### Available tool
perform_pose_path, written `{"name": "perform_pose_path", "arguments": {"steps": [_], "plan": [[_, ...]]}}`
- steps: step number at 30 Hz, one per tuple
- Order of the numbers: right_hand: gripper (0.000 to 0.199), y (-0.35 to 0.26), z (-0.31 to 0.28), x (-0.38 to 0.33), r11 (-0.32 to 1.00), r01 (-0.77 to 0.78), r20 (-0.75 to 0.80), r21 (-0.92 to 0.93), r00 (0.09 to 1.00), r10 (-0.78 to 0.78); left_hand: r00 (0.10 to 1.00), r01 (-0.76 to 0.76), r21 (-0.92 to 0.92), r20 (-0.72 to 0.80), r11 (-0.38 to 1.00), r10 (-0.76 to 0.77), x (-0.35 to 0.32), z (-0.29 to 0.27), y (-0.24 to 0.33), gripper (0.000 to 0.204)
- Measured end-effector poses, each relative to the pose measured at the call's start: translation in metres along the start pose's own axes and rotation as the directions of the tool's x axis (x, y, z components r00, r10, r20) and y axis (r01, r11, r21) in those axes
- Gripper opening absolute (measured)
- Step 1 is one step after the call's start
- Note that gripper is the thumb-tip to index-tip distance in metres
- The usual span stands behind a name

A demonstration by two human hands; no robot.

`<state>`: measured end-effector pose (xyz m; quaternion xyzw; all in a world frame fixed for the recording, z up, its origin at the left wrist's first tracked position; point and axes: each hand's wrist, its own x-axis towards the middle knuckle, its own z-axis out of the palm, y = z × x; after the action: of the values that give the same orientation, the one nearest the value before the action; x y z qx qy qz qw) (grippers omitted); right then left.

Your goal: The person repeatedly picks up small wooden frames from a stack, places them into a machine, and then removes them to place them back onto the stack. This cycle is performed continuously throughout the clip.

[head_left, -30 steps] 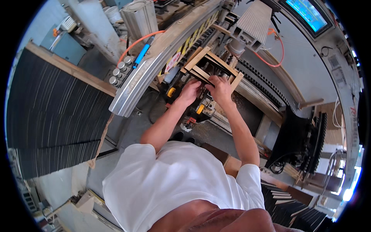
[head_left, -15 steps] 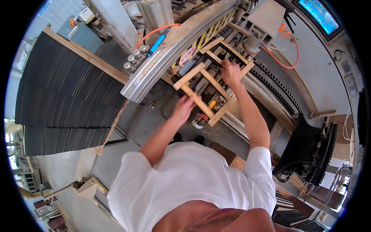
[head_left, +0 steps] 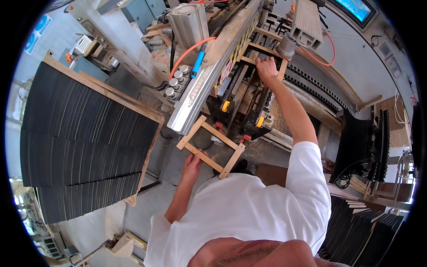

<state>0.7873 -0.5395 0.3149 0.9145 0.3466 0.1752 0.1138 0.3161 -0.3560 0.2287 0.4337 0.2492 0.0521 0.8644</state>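
Note:
A light wooden frame, four-sided with overlapping corners, is held tilted in front of my body. My left hand is closed on its near-left rail, thumb on top. Farther off, my right hand reaches into the machine, its fingers curled over the near rail of a second wooden frame. That frame lies on the machine's bars beneath a metal cylinder; my hand hides part of its rail.
A tall stack of dark panels stands at left. The machine's metal beam carries knobs and a blue pen-like object. Yellow clamps sit on its near end. A screen is at upper right, more dark panels at lower right.
My left hand has drawn the first wooden frame back toward my body, away from the machine. My right hand stays at the second frame. The view has shifted.

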Motion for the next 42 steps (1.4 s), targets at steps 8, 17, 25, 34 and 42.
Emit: {"name": "perform_pose_path", "arguments": {"steps": [8, 17, 25, 34, 42], "plan": [[0.023, 0.023, 0.006, 0.053, 0.989, -0.032, 0.190, -0.145, 0.980, 0.060, 0.976, -0.057, -0.090, -0.215, 0.994, 0.036, -0.003, -0.054, -0.008, 0.031], [0.017, 0.068, 0.057, 0.102, 0.997, -0.069, 0.123, -0.047, 0.990, 0.074, 0.921, -0.060, 0.021, -0.385, 0.998, 0.064, 0.000, -0.054, -0.031, 0.030], [0.017, 0.083, 0.043, 0.118, 0.991, 0.016, 0.204, 0.133, 0.978, -0.043, 0.910, 0.023, -0.007, -0.415, 1.000, -0.024, 0.029, -0.037, -0.051, 0.031], [0.013, 0.098, 0.082, 0.134, 0.994, 0.026, 0.225, 0.102, 0.973, -0.049, 0.903, 0.089, 0.004, -0.422, 0.996, -0.079, 0.050, -0.012, -0.060, 0.027], [0.022, 0.079, 0.103, 0.145, 0.986, -0.072, 0.086, 0.148, 0.995, 0.060, 0.893, 0.054, -0.028, -0.447, 0.998, -0.061, 0.042, -0.011, -0.074, 0.029]]}}
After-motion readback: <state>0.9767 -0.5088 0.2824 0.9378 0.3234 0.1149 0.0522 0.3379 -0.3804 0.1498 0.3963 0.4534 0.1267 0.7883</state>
